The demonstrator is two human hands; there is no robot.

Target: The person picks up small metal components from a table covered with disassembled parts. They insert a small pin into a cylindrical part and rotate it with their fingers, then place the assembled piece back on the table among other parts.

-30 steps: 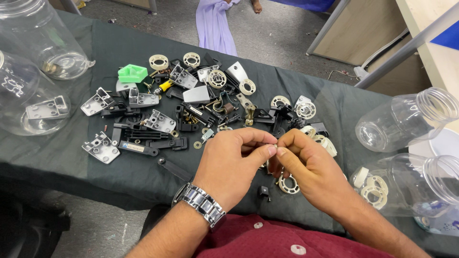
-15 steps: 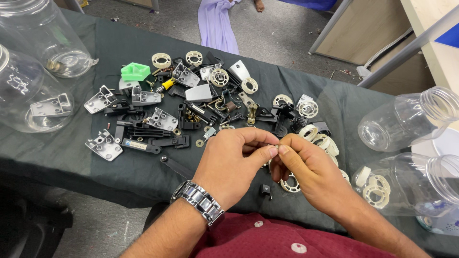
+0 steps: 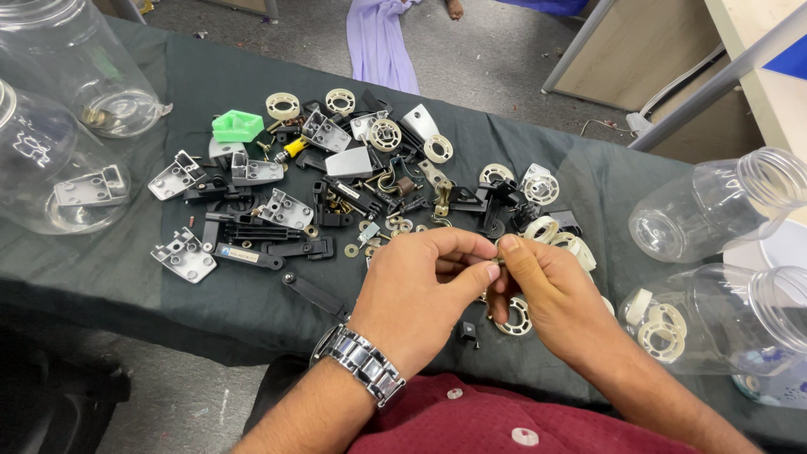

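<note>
Left hand (image 3: pixel 420 290) and right hand (image 3: pixel 551 294) meet fingertip to fingertip, pinched together on a tiny part (image 3: pixel 497 262), mostly hidden, above the desk (image 3: pixel 126 269).

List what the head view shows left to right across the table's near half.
Clear plastic jar holding a grey bracket → grey metal bracket → left hand → right hand → clear jar of white rollers.

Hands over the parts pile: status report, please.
Left hand and right hand pinch one small part between fingertips; part mostly hidden. Cream ring lies beneath. Loose hardware crowds the dark table.
</note>
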